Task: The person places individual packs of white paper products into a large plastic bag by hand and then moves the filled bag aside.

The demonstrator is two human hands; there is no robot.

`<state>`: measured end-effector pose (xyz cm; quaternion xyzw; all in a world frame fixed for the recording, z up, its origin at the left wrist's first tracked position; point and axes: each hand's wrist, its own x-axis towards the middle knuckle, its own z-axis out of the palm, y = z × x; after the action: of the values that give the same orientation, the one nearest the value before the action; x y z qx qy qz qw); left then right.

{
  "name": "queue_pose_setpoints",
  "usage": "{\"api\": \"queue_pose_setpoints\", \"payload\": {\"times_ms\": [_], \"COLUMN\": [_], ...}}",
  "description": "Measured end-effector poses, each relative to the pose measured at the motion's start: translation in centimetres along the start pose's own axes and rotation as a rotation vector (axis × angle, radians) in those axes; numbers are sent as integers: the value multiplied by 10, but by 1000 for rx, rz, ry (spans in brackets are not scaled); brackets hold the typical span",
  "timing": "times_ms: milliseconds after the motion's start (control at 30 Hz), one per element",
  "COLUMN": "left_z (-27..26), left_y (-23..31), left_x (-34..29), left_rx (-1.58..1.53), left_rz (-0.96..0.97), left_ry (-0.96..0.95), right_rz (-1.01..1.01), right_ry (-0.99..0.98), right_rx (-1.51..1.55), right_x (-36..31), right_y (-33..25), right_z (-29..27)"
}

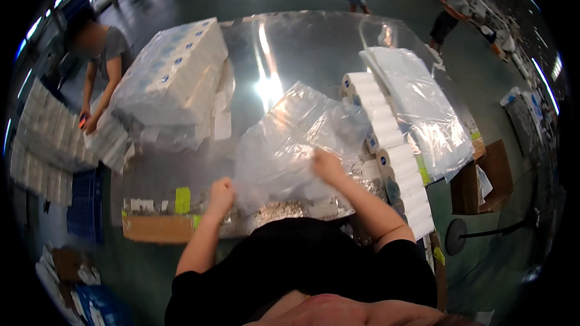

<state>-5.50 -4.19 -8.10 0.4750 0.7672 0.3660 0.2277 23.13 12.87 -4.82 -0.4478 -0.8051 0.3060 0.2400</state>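
Note:
A clear plastic bag [281,136] lies spread and wrinkled over the metal-topped table in front of me. My left hand [222,195] is closed at the bag's near left edge, with the film between its fingers. Further right, my right hand [327,166] is closed on the bag's film near its middle. To the right of the bag runs a row of white paper rolls [386,111], some with blue round labels on their ends. The bag's right part reaches up to these rolls.
A stack of flat plastic bags [420,105] lies beyond the rolls. At the left stands a large film-wrapped block of rolls [172,75]. A co-worker [115,54] handles stacked packs there. A cardboard box [483,181] and a round-based stand [457,236] are at right.

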Motion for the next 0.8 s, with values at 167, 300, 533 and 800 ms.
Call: {"api": "queue_pose_setpoints", "payload": {"times_ms": [167, 300, 533, 800], "left_z": [-56, -45, -84, -75], "left_y": [-76, -82, -80, -231], "left_x": [14, 13, -4, -30], "left_rx": [-369, -1308, -1483, -999], "left_rz": [-316, -575, -702, -639], "left_ry": [520, 653, 302, 498], "right_rz": [381, 591, 408, 353], "right_ry": [583, 761, 335, 196], "right_rx": [-159, 705, 1499, 1127], "right_x": [15, 18, 28, 27], "right_y": [134, 180, 156, 29], "right_z": [-105, -75, -79, -93]}}
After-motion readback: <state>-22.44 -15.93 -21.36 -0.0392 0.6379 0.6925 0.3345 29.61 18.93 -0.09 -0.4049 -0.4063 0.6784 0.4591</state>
